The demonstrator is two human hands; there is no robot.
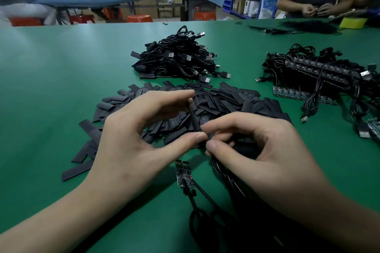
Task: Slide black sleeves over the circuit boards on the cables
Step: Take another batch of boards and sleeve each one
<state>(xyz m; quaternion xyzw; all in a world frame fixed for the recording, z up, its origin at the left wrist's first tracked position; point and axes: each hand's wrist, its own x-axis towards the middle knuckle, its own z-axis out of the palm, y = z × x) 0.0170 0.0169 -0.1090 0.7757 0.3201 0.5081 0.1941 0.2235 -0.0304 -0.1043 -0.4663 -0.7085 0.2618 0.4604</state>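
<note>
My left hand (pixel 135 133) pinches a flat black sleeve (pixel 193 117) edge-on between index fingertip and thumb, above a spread pile of loose black sleeves (pixel 226 98). My right hand (pixel 257 146) meets it at the sleeve's lower end, its fingertips closed on a black cable (pixel 224 174); the board at that cable's end is hidden by fingers and sleeve. Two bare circuit boards (pixel 183 173) on cables lie side by side on the green mat just below my hands.
A heap of sleeved USB cables (pixel 178 55) sits at the centre back. Cables with bare boards (pixel 320 76) are stacked at the right. Another person works at the far right edge of the green table (pixel 51 72), near a yellow bin (pixel 352 22).
</note>
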